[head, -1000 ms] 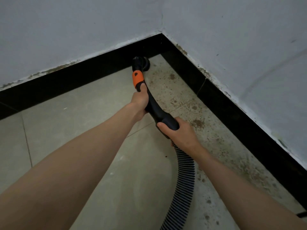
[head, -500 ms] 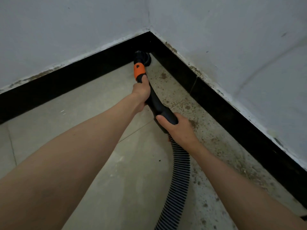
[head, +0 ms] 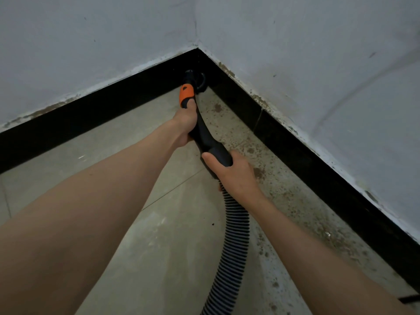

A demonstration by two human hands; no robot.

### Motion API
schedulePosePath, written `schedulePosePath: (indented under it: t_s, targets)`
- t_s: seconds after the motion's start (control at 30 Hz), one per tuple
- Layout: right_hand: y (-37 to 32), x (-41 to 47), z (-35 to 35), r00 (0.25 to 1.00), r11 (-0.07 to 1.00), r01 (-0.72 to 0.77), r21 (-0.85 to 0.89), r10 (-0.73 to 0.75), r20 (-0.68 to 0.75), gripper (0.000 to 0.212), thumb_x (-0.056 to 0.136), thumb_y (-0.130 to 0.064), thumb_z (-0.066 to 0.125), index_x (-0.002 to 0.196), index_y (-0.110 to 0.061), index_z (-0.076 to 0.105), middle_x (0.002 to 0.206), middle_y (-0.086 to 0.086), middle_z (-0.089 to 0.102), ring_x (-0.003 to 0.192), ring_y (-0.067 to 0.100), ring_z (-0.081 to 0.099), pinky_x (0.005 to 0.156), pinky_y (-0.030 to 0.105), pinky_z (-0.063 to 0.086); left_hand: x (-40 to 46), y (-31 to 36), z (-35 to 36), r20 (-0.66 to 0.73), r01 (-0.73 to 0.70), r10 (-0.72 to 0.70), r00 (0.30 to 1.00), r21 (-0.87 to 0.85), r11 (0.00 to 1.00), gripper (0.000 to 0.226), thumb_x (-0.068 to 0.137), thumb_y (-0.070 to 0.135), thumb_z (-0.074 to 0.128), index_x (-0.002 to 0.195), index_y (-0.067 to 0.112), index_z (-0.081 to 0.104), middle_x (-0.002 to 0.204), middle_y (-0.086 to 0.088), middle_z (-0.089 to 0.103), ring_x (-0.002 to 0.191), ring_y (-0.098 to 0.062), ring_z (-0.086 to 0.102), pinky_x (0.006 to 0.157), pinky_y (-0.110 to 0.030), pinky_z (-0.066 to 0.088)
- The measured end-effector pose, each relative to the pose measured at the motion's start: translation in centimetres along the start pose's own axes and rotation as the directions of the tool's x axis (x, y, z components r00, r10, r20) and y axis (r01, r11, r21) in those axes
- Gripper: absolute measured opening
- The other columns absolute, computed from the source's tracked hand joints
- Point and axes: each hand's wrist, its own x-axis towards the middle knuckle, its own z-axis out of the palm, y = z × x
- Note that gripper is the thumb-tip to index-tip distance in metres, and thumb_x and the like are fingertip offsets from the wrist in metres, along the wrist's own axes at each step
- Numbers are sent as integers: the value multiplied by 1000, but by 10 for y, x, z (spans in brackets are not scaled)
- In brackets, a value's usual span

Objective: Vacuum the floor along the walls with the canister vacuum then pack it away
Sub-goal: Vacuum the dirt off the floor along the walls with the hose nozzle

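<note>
Head view looks down my two forearms into a room corner, where the round nozzle (head: 195,81) of the vacuum sits on the floor (head: 127,160) right where the two black skirting boards (head: 295,142) meet. My left hand (head: 185,123) is wrapped around the upper part of the black handle (head: 205,137), thumb just below the orange collar (head: 186,96). My right hand (head: 229,172) is closed around the lower, thicker end of that handle, where the ribbed hose (head: 234,242) joins it and trails down toward the bottom edge. The canister itself is out of sight.

I judge this to be the corner pass of the edge run. To do it well, I would keep the nozzle flat against the tile and tucked into the angle, letting it dwell a moment, since corners hold the most grit. My left hand should steer and press lightly; my right hand only needs to carry the hose weight so it does not lever the nozzle up.

Brown specks (head: 259,171) spread along the right-hand wall (head: 318,64), thick beside the skirting and thinner toward the middle. That strip looks like the next stretch to cover, and I would draw the nozzle slowly back along it, touching the skirting, with overlapping strokes. Some marks may be stains, not loose dirt; I cannot tell. The hose lies across that dirty band, so I should mind it does not drag grit onto the cleaner tile at left.
</note>
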Motion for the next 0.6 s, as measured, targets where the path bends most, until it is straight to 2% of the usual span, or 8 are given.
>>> schedulePosePath:
  t_s: [0.07,0.13,0.27,0.33,0.43,0.6]
  targets:
    - [-4,-4,2,1000,1000,2,-8,-2,-6,52,60,-78,55,81,-30,56,78,-5,64,64,11,64,58,34,55,-3,1,-3,23,6,-6,1000,-14,1000,50,102,41,30,138,6,33,110,-9,54,94,-23,55,77,-35,46]
    - [-7,-11,2,1000,1000,-9,3,9,-10,57,57,-80,51,82,-29,56,77,-4,64,62,14,65,60,37,57,-7,0,-5,42,7,-6,999,-17,1000,52,102,41,30,141,6,30,112,-9,53,97,-23,55,79,-35,45]
    - [-12,-25,4,999,1000,-25,5,25,-28,57,57,-80,49,80,-29,54,72,-3,65,49,10,63,55,35,56,-15,-1,-7,73,4,-5,997,13,1000,50,102,43,28,135,6,36,93,-4,54,81,-17,56,74,-33,46]
    - [-15,-31,7,999,999,-29,26,30,-31,58,58,-80,49,80,-27,55,73,-2,65,47,10,62,53,33,55,-19,0,-10,79,7,-9,997,28,1000,51,102,45,27,133,6,39,91,-4,55,78,-16,55,70,-32,46]
    - [-21,-38,8,999,999,-29,21,30,-38,62,57,-82,47,82,-26,55,74,-1,66,55,15,65,56,35,56,-26,2,-11,86,10,-14,996,45,999,53,102,45,27,135,6,39,90,-5,54,76,-16,55,59,-29,47]
    - [-26,-49,4,998,999,-51,14,52,-45,68,53,-84,44,84,-24,54,83,2,65,69,25,67,67,44,59,-42,6,-9,103,35,-39,994,43,998,52,102,45,28,134,5,39,87,-5,52,74,-16,52,60,-28,46]
